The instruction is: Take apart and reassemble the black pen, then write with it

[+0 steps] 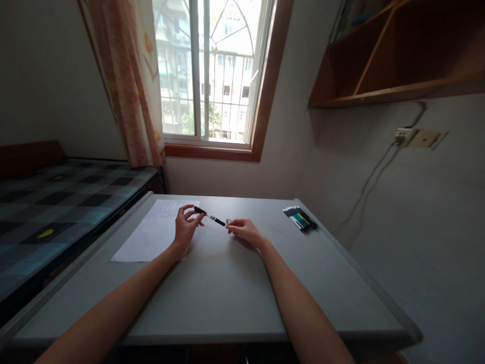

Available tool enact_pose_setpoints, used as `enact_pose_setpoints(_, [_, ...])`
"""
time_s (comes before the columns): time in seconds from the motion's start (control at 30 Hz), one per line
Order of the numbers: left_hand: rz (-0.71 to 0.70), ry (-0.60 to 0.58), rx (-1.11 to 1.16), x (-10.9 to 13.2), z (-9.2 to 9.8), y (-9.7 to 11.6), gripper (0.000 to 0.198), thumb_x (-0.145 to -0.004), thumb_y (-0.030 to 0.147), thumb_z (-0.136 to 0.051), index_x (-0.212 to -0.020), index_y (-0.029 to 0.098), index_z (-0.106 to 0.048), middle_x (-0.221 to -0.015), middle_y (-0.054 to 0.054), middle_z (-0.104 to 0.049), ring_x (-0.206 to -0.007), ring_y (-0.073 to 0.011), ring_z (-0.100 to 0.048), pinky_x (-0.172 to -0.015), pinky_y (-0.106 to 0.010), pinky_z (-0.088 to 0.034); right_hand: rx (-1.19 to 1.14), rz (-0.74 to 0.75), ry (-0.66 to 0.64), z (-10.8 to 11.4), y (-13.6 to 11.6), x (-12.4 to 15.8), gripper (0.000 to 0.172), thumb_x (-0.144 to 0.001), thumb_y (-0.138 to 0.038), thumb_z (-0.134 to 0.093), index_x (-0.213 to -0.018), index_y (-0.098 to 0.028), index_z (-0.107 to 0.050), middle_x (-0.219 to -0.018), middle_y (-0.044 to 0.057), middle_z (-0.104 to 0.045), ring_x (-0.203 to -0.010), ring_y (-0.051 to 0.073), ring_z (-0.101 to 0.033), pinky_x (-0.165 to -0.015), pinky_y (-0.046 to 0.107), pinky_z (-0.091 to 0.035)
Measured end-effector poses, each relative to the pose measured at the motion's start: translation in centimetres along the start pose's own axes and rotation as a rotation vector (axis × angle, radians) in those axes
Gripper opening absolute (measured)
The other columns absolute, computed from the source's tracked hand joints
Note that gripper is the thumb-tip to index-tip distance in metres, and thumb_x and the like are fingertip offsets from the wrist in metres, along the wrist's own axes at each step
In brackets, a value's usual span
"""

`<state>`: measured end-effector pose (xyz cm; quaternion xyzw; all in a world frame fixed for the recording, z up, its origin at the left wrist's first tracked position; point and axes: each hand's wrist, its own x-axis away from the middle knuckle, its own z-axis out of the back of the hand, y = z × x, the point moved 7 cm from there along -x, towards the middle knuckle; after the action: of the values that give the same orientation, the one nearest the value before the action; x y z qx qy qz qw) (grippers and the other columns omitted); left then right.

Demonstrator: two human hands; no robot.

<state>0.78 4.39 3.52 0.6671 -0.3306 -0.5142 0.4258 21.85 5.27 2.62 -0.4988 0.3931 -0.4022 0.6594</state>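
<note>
Above the desk, my left hand [185,225] pinches a black and white pen [210,217] between thumb and fingertips. The pen slants down to the right, its lower end pointing at my right hand [244,230]. The fingers of my right hand are closed on a small, clear-looking piece [228,221] that resembles a pen cap. It is too small to tell whether the piece touches the pen's end. Under and beside my left hand lies a sheet of white paper [147,235] with faint print near its top.
A row of pens [301,219], dark with yellow and blue parts, lies at the right of the grey desk [212,303]. A bed [76,192] stands left of the desk. Wooden shelves [379,91] and a socket with cords [403,135] are on the right wall.
</note>
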Motion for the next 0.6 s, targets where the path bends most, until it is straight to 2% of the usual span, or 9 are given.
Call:
enact_pose_setpoints(0.27, [-0.009, 0.027, -0.001, -0.15, 0.21, 0.12, 0.045, -0.064, 0.036, -0.070, -0.097, 0.017, -0.047, -0.082, -0.004, -0.064, -0.051, -0.0113, -0.060, -0.048, -0.023, -0.047, 0.025, 0.014, 0.008, 0.33, 0.59, -0.33, 0.027, -0.060, -0.041, -0.068, -0.068, -0.015, -0.069, -0.057, 0.001, -0.062, -0.051, 0.010, -0.049, -0.053, 0.023, -0.038])
enact_pose_setpoints(0.6, [-0.001, -0.035, 0.003, 0.12, -0.30, 0.43, 0.053, -0.063, 0.035, -0.070, -0.107, 0.019, -0.044, -0.078, -0.001, -0.064, -0.050, -0.0109, -0.060, -0.049, -0.024, -0.049, 0.043, 0.028, 0.018, 0.45, 1.03, -0.45, 0.025, -0.061, -0.041, -0.067, -0.066, -0.016, -0.068, -0.055, 0.001, -0.062, -0.049, 0.010, -0.049, -0.051, 0.023, -0.038])
